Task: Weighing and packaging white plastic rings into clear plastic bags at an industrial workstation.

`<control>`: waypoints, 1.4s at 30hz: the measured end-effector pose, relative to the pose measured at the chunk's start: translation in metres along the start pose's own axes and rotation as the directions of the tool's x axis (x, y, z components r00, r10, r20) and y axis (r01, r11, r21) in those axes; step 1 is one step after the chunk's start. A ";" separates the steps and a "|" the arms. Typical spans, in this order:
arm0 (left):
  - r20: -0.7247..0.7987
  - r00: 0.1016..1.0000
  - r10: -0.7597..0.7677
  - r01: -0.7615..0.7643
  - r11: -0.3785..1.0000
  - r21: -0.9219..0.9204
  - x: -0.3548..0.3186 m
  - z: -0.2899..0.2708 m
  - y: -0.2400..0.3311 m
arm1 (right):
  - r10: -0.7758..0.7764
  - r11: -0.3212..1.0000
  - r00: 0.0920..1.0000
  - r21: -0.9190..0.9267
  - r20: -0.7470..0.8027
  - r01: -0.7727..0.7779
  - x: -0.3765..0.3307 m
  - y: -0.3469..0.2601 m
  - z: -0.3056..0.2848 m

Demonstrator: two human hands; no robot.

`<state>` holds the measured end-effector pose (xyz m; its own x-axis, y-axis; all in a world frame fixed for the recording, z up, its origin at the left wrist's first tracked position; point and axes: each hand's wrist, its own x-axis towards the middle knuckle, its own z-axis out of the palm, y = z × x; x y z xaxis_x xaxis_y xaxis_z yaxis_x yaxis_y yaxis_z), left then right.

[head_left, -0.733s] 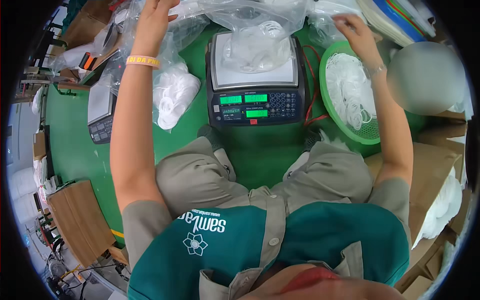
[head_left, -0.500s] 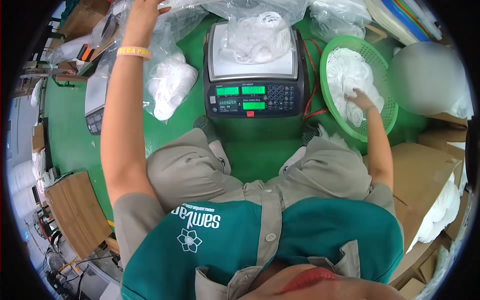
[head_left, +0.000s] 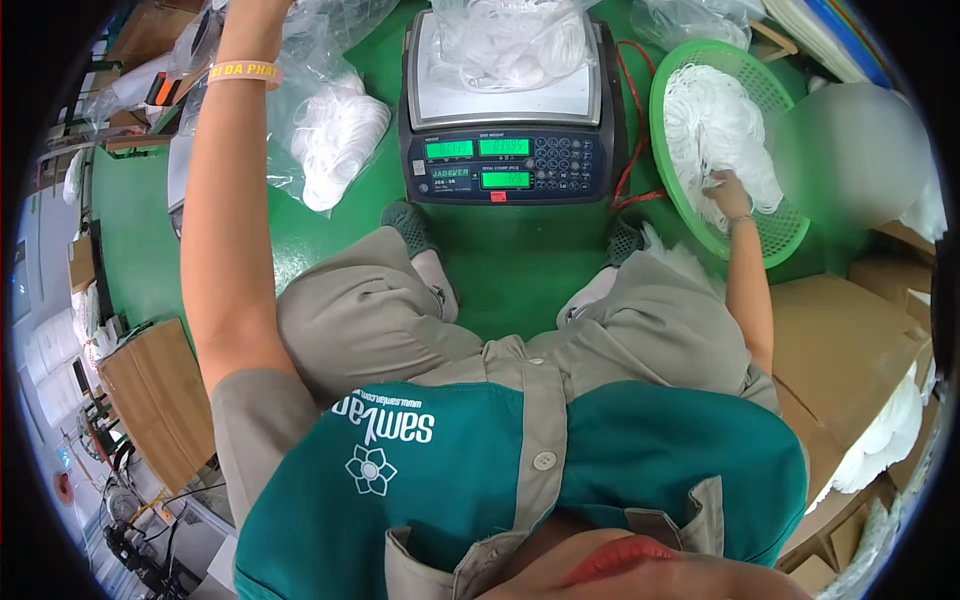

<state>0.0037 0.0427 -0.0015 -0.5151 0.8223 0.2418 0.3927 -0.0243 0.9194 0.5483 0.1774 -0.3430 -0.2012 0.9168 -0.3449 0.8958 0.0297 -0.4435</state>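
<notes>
My right hand point(head_left: 730, 195) is in the light-green plastic basket point(head_left: 663, 150) at the right. Its fingers are curled closed on some of the thin white loops point(head_left: 715, 115) heaped there. At the upper left my left arm reaches far forward; only the back part of my left hand point(head_left: 255, 28) shows, its fingers cut off by the top edge. Near that forearm lies a clear plastic bag point(head_left: 340, 130) with white loops in it. Between my arms stands a counting scale point(head_left: 500, 160) with lit green displays, bearing another clear bag of white loops point(head_left: 515, 50).
A red cord point(head_left: 632, 120) runs between scale and basket. An open cardboard box point(head_left: 835, 330) with white material stands at the right, and a brown board point(head_left: 160, 410) at the left. More clear plastic bags point(head_left: 690, 20) lie at the far side. My feet rest on the green floor.
My right hand has moved nearer within the basket, and its fingers have closed on loops. My left hand has slipped farther out past the top edge. The whole view has shifted slightly.
</notes>
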 end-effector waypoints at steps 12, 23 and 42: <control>0.008 1.000 0.014 -0.014 0.999 -0.040 -0.001 -0.004 0.003 | 0.011 0.974 0.983 0.225 -0.185 0.032 -0.023 -0.014 -0.072; 0.096 0.995 0.008 -0.021 0.991 0.136 -0.013 0.006 0.016 | -0.048 0.578 0.996 0.815 0.077 -0.036 -0.058 -0.126 -0.116; 0.347 0.881 0.322 -0.377 0.920 0.103 0.007 0.007 -0.025 | -0.349 0.838 0.926 -0.489 -0.141 0.242 -0.028 -0.246 -0.197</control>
<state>-0.0042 0.0526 -0.0246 -0.0627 0.9137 0.4016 0.6340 -0.2743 0.7231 0.4117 0.2234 -0.0613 -0.4435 0.8950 -0.0480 0.8960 0.4413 -0.0505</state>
